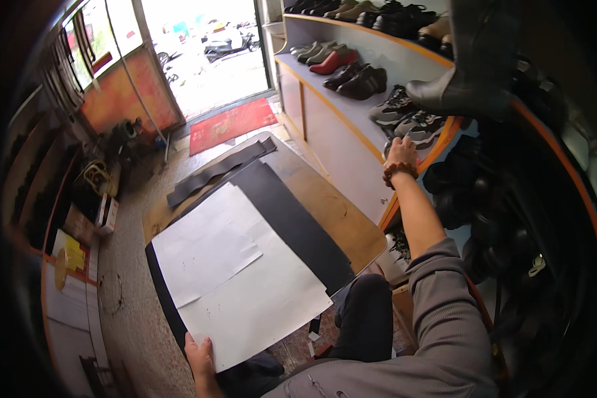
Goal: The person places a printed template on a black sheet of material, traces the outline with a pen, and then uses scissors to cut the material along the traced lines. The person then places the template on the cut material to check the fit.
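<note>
Step in hand, as judged: right hand (402, 151) reaching to sneaker (414, 126) on shelf (331, 99), right of centre; fingers on it, grip not discernible. Left hand (199, 355), lower left, pinches edge of white paper (245, 278) over black sheet (292, 219) on bench (331, 212). Sneaker grey, laced. Next move calls for a firm closing grip

Hands on paper (245, 278) and shelf (351, 99)
</note>
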`<state>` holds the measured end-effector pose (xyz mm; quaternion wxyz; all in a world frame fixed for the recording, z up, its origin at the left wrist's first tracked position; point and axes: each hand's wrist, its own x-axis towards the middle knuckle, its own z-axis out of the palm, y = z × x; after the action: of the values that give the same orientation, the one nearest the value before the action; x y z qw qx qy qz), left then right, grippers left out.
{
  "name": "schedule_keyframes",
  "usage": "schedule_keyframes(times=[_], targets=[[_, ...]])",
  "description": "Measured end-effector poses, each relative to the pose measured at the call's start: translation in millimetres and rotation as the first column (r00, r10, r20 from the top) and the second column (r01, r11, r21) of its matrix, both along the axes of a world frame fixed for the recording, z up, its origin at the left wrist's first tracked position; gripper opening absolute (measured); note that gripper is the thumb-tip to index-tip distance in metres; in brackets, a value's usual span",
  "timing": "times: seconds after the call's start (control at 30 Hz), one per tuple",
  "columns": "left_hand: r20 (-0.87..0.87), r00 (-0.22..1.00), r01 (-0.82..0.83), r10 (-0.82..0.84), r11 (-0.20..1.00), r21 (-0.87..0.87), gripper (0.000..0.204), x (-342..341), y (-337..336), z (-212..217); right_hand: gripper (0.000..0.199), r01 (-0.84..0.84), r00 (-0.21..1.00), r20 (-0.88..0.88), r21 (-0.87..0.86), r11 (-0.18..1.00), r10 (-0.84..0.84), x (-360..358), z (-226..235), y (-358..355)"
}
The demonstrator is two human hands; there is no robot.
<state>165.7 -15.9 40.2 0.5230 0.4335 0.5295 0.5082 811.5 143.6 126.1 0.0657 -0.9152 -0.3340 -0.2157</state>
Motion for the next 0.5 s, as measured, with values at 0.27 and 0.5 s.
schedule_keyframes(times=[0.27, 0.5], targets=[[0.005, 1.000, -0.013, 0.013, 1.000, 0.020, 0.036, -5, 0, -8, 0.021, -0.681, 0.585, -0.467, 0.160, 0.714, 0.663, -106, -50, -1], [-0.043, 0.999, -0.025, 0.027, 0.999, 0.035, 0.032, -5, -2, -12, 0.026, -0.570, 0.452, -0.711, 0.235, 0.787, 0.539, -204, -57, -20]])
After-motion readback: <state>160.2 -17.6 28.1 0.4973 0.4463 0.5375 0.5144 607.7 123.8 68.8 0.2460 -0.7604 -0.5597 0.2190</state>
